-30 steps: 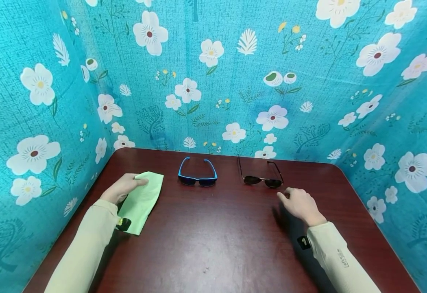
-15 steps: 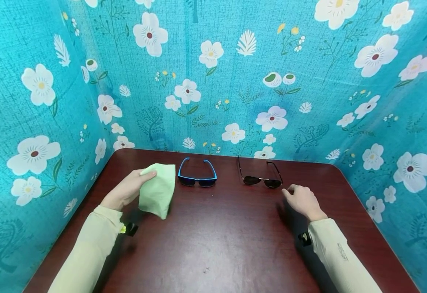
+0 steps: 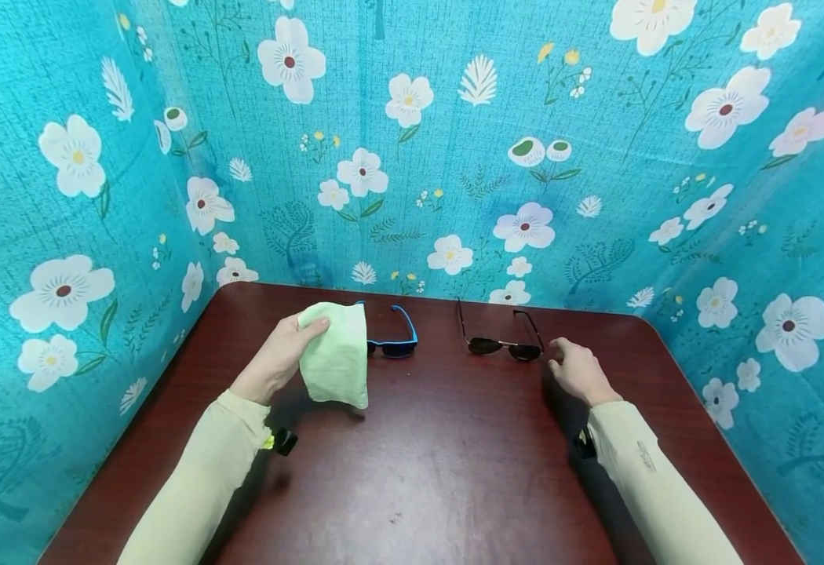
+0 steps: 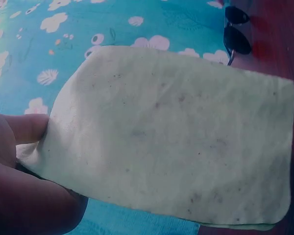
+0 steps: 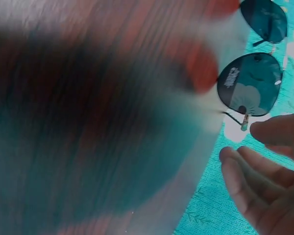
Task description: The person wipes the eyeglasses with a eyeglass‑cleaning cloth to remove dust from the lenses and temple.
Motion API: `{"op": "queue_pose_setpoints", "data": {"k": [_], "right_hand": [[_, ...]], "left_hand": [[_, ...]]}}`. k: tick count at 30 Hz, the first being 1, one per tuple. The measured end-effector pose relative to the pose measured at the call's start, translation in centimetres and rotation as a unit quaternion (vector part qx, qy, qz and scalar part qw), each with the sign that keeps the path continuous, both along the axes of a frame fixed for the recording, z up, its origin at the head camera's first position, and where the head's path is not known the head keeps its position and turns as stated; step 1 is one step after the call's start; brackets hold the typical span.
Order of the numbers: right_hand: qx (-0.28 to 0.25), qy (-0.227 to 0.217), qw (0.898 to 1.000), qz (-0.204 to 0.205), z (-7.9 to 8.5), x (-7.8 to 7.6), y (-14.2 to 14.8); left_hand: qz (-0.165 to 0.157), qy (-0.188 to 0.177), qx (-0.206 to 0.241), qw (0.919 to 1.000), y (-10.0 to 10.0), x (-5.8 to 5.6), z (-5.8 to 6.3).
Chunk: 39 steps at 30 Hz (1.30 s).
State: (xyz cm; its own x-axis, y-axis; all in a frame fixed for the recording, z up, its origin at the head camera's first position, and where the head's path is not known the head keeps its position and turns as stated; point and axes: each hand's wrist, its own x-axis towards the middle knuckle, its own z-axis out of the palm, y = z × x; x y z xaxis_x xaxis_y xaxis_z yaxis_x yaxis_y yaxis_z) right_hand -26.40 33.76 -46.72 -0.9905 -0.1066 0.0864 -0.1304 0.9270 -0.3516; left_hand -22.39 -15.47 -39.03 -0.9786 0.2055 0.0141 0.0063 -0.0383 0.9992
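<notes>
My left hand (image 3: 278, 359) pinches a pale green cloth (image 3: 336, 355) by its upper left edge and holds it up above the table. In the left wrist view the cloth (image 4: 171, 137) fills the middle, with small dark specks, gripped between thumb and fingers. Behind it, blue-framed sunglasses (image 3: 398, 351) lie on the table, their left part hidden. To the right lie dark aviator sunglasses (image 3: 484, 346), temples unfolded toward the wall. My right hand (image 3: 580, 373) hovers just right of them, fingers loosely bent. The right wrist view shows its thumb (image 5: 279, 132) close to the aviator's hinge, fingers apart from it.
A dark reddish-brown table (image 3: 454, 463) reaches back to a blue flowered cloth wall (image 3: 412, 204) that also stands on the left and right. A small black device (image 3: 283, 441) sits at my left wrist, another (image 3: 585, 443) at the right.
My left hand has lifted the green cloth and carried it right, so it now covers part of the blue sunglasses. My right hand has shifted slightly forward beside the aviator sunglasses.
</notes>
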Motion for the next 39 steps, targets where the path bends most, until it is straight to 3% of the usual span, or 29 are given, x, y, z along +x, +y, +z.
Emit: {"op": "queue_pose_setpoints", "data": {"k": [7,12,18,27,39], "right_hand": [[0.059,0.027,0.997,0.051,-0.7,-1.6,-0.1],[0.077,0.017,0.995,0.063,-1.2,-2.3,-0.1],[0.077,0.007,0.995,0.061,-1.6,-2.5,0.0],[0.063,0.04,0.993,0.09,-1.9,-2.4,0.2],[0.048,0.167,0.963,0.206,-0.4,-1.2,-0.3]], "left_hand": [[-0.035,-0.03,0.029,0.9985,1.6,0.1,0.3],[-0.051,-0.029,0.037,0.9976,2.2,0.4,0.6],[-0.046,-0.02,0.032,0.9982,2.8,0.5,0.7],[-0.034,-0.043,0.016,0.9984,3.3,0.4,0.4],[-0.04,-0.047,0.011,0.998,3.6,0.2,0.0]]}}
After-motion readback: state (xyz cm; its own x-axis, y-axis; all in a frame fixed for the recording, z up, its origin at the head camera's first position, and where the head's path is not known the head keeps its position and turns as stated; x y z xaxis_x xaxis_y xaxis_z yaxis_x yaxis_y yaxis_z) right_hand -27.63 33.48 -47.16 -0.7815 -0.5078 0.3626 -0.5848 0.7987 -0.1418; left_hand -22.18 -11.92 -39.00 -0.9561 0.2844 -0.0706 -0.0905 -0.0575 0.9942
